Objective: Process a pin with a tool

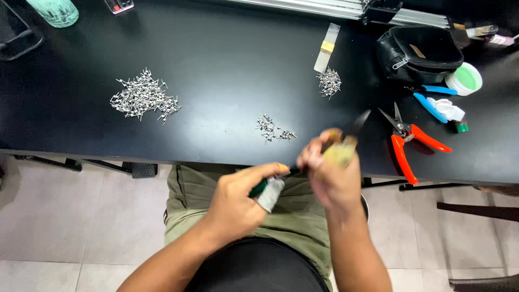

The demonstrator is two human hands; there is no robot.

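Seen from above, a seated person works at the near edge of a glossy black bench (227, 59). The left hand (238, 203) is closed around a green-handled tool with a grey wrapped end (268, 193), held over the lap just below the bench edge. The right hand (330, 173) is clenched on a small yellowish, blurred object (339, 153), from which a thin dark blade or tip (359, 122) rises over the bench. The two hands nearly touch. On the bench beyond them lies a small scatter of silver metal pins (273, 128), with a large pile of pins (142, 98) farther left. Red-handled snips (409, 141) lie right of the hands.
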